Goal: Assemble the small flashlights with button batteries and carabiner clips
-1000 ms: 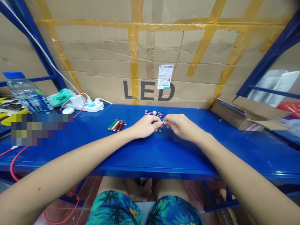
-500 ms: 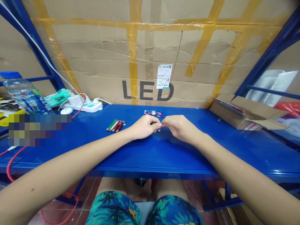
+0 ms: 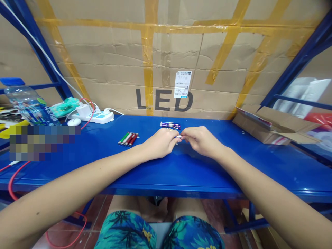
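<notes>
My left hand (image 3: 166,141) is closed, its thumb and fingers pinching a small silvery-white piece (image 3: 178,136) above the blue tabletop. From the other side, my right hand (image 3: 198,138) pinches at the same spot, with the fingertips of both hands nearly touching. Most of the piece is hidden by the fingers, so its kind cannot be made out. Just behind the hands lie several slim purple tubes with silver parts (image 3: 169,125). A row of short metallic tubes (image 3: 128,138) in green, silvery white and red lies to the left of my left hand.
On the left stand a plastic bottle (image 3: 28,102) and a white power strip (image 3: 100,116) with plugs and cables. An open cardboard box (image 3: 269,126) sits at the right. Large taped cardboard (image 3: 116,69) backs the blue table (image 3: 166,173). A red cable (image 3: 11,183) hangs over the front edge.
My left hand has turned slightly and its thumb has shifted, so more of the whitish piece shows between the fingertips. Both hands stay together in the same place; the tubes lie unmoved.
</notes>
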`<action>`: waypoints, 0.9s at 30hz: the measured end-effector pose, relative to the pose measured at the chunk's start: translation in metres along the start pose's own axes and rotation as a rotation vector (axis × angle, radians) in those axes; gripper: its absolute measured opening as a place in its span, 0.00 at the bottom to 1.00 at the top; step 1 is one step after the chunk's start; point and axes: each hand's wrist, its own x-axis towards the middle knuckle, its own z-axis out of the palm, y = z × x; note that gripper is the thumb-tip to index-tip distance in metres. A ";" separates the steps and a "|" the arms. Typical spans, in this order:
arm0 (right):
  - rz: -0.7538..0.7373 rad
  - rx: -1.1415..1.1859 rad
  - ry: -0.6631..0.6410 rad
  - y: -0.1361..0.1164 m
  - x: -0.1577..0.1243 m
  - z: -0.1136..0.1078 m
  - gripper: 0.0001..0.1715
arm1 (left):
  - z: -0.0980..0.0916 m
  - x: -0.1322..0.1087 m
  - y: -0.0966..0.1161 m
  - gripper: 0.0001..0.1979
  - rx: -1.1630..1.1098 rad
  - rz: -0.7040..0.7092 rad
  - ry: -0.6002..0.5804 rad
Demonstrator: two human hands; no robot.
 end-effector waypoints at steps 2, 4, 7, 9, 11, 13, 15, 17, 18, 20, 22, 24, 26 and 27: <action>0.010 0.022 -0.005 -0.001 0.000 -0.001 0.14 | 0.001 0.000 0.000 0.13 0.035 0.007 -0.005; 0.017 0.039 -0.008 -0.002 0.001 -0.001 0.14 | 0.002 -0.001 0.000 0.13 0.074 0.012 -0.015; 0.022 0.055 -0.006 -0.002 0.001 0.000 0.14 | 0.003 -0.001 0.000 0.14 0.126 0.009 -0.032; 0.029 0.065 -0.006 -0.003 0.001 0.000 0.14 | 0.003 -0.001 0.000 0.14 0.145 -0.001 -0.040; 0.042 0.080 -0.012 -0.003 0.002 0.000 0.14 | 0.004 -0.001 -0.001 0.14 0.147 -0.003 -0.036; 0.055 0.098 -0.020 -0.003 0.003 -0.001 0.14 | 0.004 -0.001 -0.003 0.14 0.124 0.004 -0.015; 0.066 0.109 -0.031 -0.003 0.004 -0.002 0.14 | 0.005 -0.001 -0.004 0.14 0.086 0.009 0.008; 0.074 0.111 -0.043 -0.003 0.004 -0.002 0.13 | 0.005 -0.001 -0.006 0.14 0.053 -0.001 0.017; 0.077 0.108 -0.048 -0.002 0.004 -0.002 0.13 | 0.005 -0.001 -0.006 0.14 0.043 -0.008 0.017; 0.080 0.102 -0.063 -0.002 0.004 -0.002 0.12 | 0.005 0.000 -0.007 0.14 0.031 -0.024 0.009; 0.081 0.097 -0.079 -0.002 0.005 -0.002 0.12 | 0.005 0.000 -0.007 0.13 0.023 -0.038 -0.003; 0.083 0.098 -0.094 -0.001 0.005 -0.002 0.12 | 0.004 0.001 -0.006 0.13 0.012 -0.047 -0.015; 0.086 0.099 -0.099 -0.001 0.005 -0.002 0.13 | 0.004 0.002 -0.006 0.13 -0.008 -0.056 -0.021; 0.088 0.100 -0.101 0.000 0.005 -0.002 0.13 | 0.004 0.002 -0.006 0.14 -0.020 -0.060 -0.022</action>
